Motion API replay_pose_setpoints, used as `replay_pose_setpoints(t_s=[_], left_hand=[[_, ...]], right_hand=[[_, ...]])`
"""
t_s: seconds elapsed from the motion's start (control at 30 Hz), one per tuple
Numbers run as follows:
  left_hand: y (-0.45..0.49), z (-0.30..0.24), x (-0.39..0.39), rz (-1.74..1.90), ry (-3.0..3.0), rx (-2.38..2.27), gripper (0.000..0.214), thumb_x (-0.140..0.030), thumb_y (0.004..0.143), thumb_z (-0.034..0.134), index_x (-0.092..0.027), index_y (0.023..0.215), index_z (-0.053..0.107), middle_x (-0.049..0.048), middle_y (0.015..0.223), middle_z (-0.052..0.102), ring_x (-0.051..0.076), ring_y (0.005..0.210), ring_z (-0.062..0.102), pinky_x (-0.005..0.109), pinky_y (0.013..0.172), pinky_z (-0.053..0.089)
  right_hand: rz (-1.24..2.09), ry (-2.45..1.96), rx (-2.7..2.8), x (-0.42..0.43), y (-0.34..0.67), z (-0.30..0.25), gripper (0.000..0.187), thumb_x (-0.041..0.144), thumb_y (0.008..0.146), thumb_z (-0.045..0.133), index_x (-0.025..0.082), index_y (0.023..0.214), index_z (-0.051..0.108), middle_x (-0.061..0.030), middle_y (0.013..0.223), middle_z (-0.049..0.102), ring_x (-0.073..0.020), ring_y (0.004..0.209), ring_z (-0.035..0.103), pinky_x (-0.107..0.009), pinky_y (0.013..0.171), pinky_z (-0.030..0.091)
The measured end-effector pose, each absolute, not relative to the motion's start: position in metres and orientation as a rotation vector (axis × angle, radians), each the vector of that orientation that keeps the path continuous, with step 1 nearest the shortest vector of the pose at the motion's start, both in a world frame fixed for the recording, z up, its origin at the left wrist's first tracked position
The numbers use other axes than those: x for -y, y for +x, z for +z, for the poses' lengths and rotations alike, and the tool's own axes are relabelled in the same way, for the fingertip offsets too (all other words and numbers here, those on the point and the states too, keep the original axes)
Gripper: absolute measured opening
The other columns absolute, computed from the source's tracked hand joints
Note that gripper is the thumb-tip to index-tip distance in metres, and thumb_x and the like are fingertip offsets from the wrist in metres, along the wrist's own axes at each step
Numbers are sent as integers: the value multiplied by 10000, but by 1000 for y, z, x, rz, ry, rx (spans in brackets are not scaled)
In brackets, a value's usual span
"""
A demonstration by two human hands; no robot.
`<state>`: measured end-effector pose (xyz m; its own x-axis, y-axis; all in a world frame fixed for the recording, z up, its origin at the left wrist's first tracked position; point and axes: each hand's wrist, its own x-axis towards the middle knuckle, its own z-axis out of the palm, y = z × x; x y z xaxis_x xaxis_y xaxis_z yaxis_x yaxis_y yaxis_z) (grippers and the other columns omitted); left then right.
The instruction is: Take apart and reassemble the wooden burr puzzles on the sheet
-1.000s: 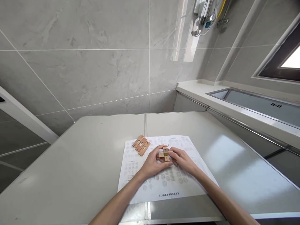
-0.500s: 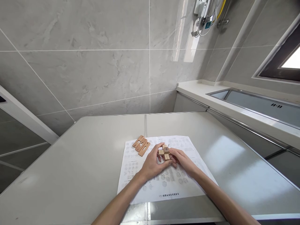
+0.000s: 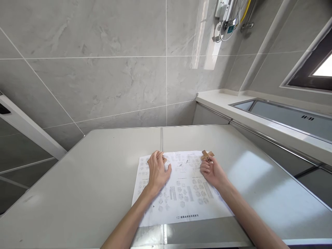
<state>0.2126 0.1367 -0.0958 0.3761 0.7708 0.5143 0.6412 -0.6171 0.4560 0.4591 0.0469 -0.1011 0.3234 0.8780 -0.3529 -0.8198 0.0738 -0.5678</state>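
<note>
My left hand (image 3: 157, 173) rests at the left of the printed sheet (image 3: 185, 192), its fingers over the flat wooden puzzle pieces (image 3: 164, 159) and its thumb spread apart. Most of those pieces are hidden under the hand. At the sheet's far right corner, my right hand (image 3: 211, 171) has its fingers curled around a small wooden interlocking puzzle (image 3: 207, 154). Its crossed wooden bars stick out beyond the fingertips. Diagrams and text cover the paper between both hands.
The sheet lies on a light grey table (image 3: 109, 173) with a seam down its middle. Beyond the table stands a grey tiled wall (image 3: 103, 86). A counter with a sink (image 3: 285, 114) runs along the right. Sockets and cables (image 3: 225, 20) hang on the wall.
My hands have moved apart. The right one has carried the wooden puzzle from the sheet's middle to its far right corner. The left one has moved onto the flat wooden pieces.
</note>
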Motion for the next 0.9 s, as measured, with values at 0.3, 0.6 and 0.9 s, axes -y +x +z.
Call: replay_pose_setpoints(t_s=[0.3, 0.6, 0.9], left_hand=[[211, -99, -138, 1024, 2501, -1391, 565, -280, 887, 643, -225, 1393, 397, 180, 1428, 448, 378, 1325, 455, 627, 1128, 356], [213, -99, -134, 965, 2507, -1283, 487, -225, 943, 554, -253, 1410, 421, 147, 1452, 506, 363, 1358, 474, 656, 1154, 329], [221, -87, -119, 823, 2344, -938, 307, -327, 1061, 460, -302, 1363, 502, 56, 1357, 611, 246, 1231, 597, 464, 1076, 488]], right_hand=[[1302, -724, 46, -47, 450, -101, 337, 238, 808, 854, 225, 779, 519, 85, 634, 423, -48, 460, 371, -164, 364, 396], [1394, -973, 319, -40, 433, -83, 352, 269, 824, 822, 218, 694, 499, 41, 688, 434, -90, 558, 362, -198, 434, 373], [1363, -1206, 719, -33, 425, -77, 341, 476, 874, 740, 218, 768, 544, 29, 735, 501, -121, 614, 445, -267, 562, 389]])
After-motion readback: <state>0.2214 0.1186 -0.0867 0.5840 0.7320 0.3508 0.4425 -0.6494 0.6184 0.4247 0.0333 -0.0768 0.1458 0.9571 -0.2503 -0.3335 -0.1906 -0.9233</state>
